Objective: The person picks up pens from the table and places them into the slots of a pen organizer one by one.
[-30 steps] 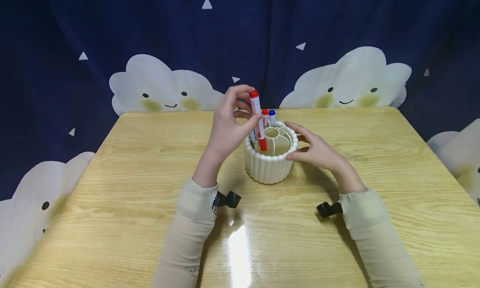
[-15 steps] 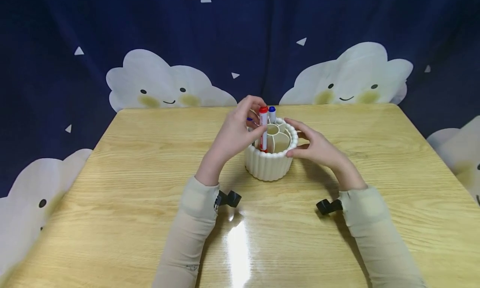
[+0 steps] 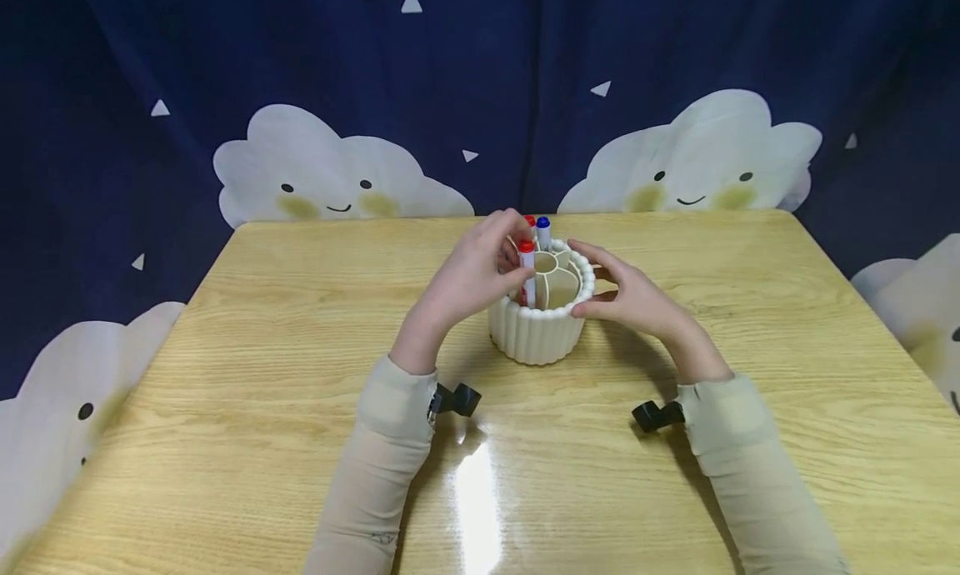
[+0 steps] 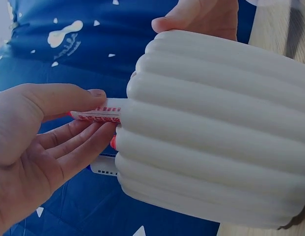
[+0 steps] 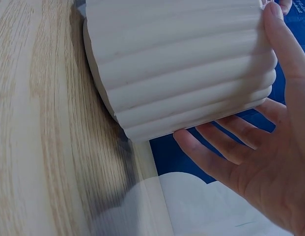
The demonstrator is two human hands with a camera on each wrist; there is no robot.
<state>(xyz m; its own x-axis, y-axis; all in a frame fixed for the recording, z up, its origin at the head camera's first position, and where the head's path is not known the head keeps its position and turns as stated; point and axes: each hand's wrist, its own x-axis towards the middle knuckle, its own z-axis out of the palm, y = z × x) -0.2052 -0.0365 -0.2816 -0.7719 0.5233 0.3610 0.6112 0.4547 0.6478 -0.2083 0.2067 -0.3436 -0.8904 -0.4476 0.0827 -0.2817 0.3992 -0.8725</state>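
In the head view, a cream ribbed pen holder (image 3: 536, 337) with inner dividers stands upright on the table. My left hand (image 3: 472, 267) pinches a red-capped white marker (image 3: 528, 267) between thumb and fingers. That marker stands upright, its lower part inside the holder's front left compartment. Behind it, another red cap (image 3: 531, 221) and a blue-capped marker (image 3: 543, 232) poke up from the holder. The left wrist view shows the pinched marker's white barrel (image 4: 110, 110) going in behind the rim. My right hand (image 3: 633, 296) grips the holder's right side, thumb in front and fingers behind.
The wooden table (image 3: 300, 392) spreads out around the holder. A dark blue curtain (image 3: 525, 75) with printed clouds hangs behind its far edge. Black wrist mounts (image 3: 457, 398) sit at both cuffs.
My left hand has lowered the red-capped marker from above the rim down into the holder, and the marker has straightened from a tilt. The right hand has stayed on the holder.
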